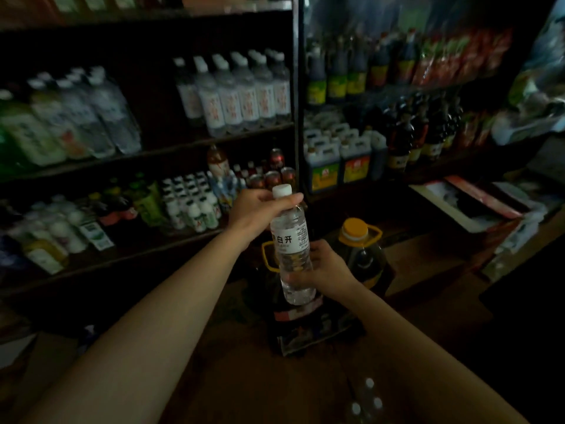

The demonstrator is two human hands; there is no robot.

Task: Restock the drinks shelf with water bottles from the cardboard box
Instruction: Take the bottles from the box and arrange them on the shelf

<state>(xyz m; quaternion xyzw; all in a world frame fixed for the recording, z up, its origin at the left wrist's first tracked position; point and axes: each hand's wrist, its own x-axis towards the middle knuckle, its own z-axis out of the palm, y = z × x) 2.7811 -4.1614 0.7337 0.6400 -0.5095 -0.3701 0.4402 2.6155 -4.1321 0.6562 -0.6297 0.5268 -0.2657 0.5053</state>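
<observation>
We see dim, underexposed shop interior. Light falls from above onto forearms and held water bottle [292,246]; floor and corners sink into black. Shelves [146,154] blur and bow toward wide-angle edges.

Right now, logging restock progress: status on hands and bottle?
Both hands on one water bottle: left hand at neck, right hand at base. Not shelved. Nothing in the way.

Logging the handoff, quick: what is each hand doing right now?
Left hand: grips the neck of the water bottle, just below its cap.
Right hand: holds the same bottle's lower body.
</observation>
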